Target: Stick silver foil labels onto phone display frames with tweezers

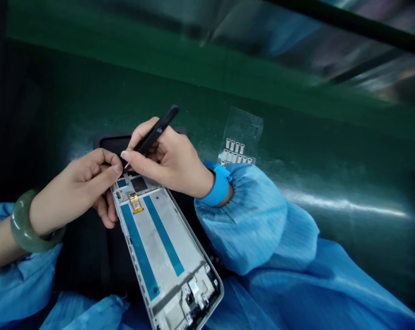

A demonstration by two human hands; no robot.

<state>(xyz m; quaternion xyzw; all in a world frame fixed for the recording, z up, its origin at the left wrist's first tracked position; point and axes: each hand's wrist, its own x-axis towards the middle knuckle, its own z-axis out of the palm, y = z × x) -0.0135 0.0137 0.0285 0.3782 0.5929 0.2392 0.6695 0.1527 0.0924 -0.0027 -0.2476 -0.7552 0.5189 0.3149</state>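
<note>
An opened smartphone frame (159,236) lies slanted in front of me, its bare metal inside facing up. Two blue-green adhesive strips (163,236) run along it, and an orange flex cable (136,204) sits near its upper end. My right hand (162,153) is closed around black tweezers (155,133), tips down at the frame's upper end. There my left hand (90,183) pinches thumb and forefinger together close to the tweezer tips; what lies between them is hidden. Its other fingers curl beside the frame's left edge.
A dark tray (113,141) is partly visible behind my hands. On the green work surface (313,151), a clear sheet (243,126) carries several small pale stickers or parts, beside my right sleeve (245,215). A dark bar (352,25) crosses the upper right.
</note>
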